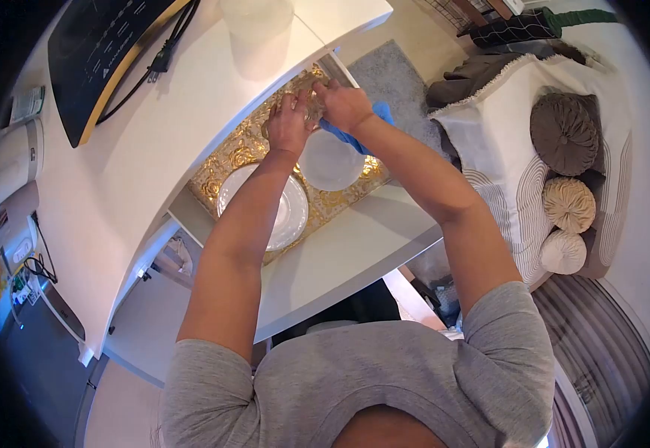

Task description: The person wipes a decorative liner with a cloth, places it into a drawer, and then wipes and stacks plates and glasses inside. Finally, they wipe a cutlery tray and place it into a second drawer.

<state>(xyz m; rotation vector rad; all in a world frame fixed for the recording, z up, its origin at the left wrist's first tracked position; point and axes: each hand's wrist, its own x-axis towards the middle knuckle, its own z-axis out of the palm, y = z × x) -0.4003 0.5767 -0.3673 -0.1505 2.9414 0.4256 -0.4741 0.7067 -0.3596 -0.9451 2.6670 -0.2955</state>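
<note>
Landmark: gold mat (pixel 244 153), patterned, laid on the lower white shelf (pixel 340 257) under the upper counter (pixel 153 142).
Left hand (pixel 289 123): placed over the far end of the mat; fingers are curled around a glass (pixel 311 104), which is clear and only partly seen between the two hands.
Right hand (pixel 346 104): set just beside the left hand, at the mat's far edge; fingers are closed on a blue cloth (pixel 355 134), pressed against the glass.
Glass: held above the far end of the mat, gripped by the left hand and touched by the cloth; whether it rests on the mat cannot be told.
Blue cloth: bunched under the right hand, with one end trailing over the mat's right edge.
Small plate (pixel 332 160): white, laid on the mat just below the hands, partly covered by the right forearm.
Large plate (pixel 284 216): white, laid at the near end of the mat, crossed by the left forearm, just beside the small plate.
Cooktop (pixel 97 52): black, set on the counter, well left of the mat, with its cord (pixel 157 63) trailed toward the mat.
White cylinder (pixel 256 22): stood on the counter beyond the mat's far end.
Sofa (pixel 534 172): seen well right of the mat, with three round cushions (pixel 567 201) stacked along it.
</note>
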